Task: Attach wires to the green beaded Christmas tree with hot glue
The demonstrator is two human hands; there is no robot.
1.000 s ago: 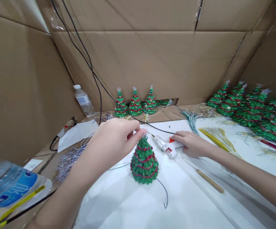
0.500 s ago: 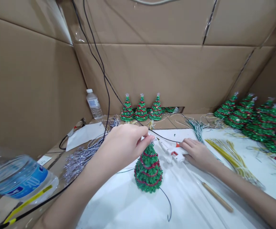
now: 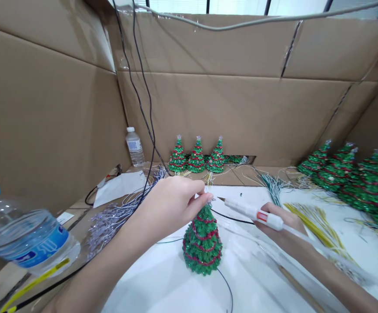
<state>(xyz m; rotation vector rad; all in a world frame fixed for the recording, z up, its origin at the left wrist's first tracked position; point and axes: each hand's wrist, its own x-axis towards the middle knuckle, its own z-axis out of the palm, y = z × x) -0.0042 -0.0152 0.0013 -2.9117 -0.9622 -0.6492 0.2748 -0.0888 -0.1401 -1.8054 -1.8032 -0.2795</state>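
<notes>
Meanwhile, glue gun (image 3: 253, 211) in right hand (image 3: 285, 226).

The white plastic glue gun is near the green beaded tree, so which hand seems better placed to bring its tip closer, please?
Right, probably: the right hand holds the white plastic glue gun, its tip facing the top of the green beaded tree, where the left hand pinches.
</notes>
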